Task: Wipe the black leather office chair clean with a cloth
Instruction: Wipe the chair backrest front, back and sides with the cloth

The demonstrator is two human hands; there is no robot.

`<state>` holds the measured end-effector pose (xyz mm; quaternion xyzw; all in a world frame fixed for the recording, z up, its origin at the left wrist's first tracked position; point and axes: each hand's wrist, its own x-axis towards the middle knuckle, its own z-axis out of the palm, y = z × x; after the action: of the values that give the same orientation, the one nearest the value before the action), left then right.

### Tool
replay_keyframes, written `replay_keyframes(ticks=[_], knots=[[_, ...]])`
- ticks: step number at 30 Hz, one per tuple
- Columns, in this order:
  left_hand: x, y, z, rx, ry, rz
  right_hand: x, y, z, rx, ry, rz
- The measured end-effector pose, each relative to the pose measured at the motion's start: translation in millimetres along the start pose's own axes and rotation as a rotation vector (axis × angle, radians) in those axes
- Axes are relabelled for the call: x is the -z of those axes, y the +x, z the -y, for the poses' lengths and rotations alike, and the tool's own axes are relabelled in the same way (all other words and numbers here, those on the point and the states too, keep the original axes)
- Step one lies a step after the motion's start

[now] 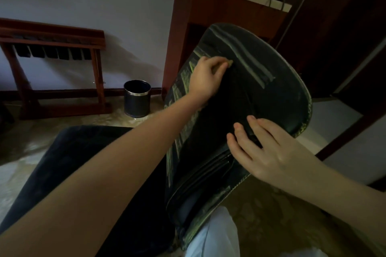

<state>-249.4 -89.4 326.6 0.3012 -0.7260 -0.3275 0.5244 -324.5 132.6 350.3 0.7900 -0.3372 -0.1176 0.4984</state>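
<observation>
Black leather chair [277, 98]: left grip [205, 77] pinches cloth [229, 62] against it; right grip [269, 152] spread flat below

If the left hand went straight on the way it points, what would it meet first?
Likely the pale streaks on the chair back, just beyond the cloth the left hand grips; depth unclear.
</observation>
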Motion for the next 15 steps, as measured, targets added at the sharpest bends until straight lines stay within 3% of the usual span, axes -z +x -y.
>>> replay_keyframes(ticks=[7, 15], knots=[[-1.1, -22.6, -2.1, 0.012, -0.009, -0.027, -0.6, -2.6, -3.5, 0.068, -0.045, -0.005], [26.6, -138.1, -25.5, -0.087, -0.15, 0.035, 0.5, -3.8, -5.6, 0.087, -0.049, -0.014]])
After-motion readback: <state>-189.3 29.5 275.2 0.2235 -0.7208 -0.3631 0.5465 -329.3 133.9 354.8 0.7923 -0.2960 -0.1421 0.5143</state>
